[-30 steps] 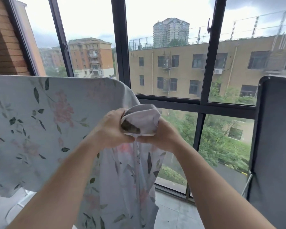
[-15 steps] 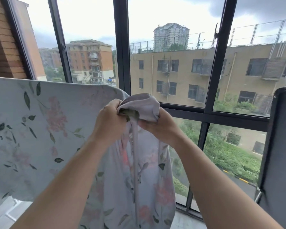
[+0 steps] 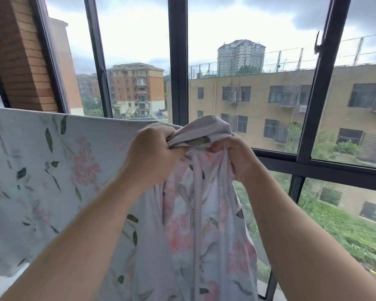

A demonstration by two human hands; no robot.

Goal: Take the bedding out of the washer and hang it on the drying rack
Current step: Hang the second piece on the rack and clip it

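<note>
An enclosed balcony of an upper-floor flat — black window frames (image 3: 178, 61) are meeting a brick wall (image 3: 20, 61), floral bedding (image 3: 41, 170) is hanging spread before them, and apartment blocks (image 3: 137, 88) are standing beyond, above green trees (image 3: 345, 231).

Bedding (image 3: 41, 170) cut off left and below, its support hidden

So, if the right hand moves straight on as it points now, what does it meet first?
The bedding that the right hand grips; beyond, probably the window frame, depth unclear.
</note>
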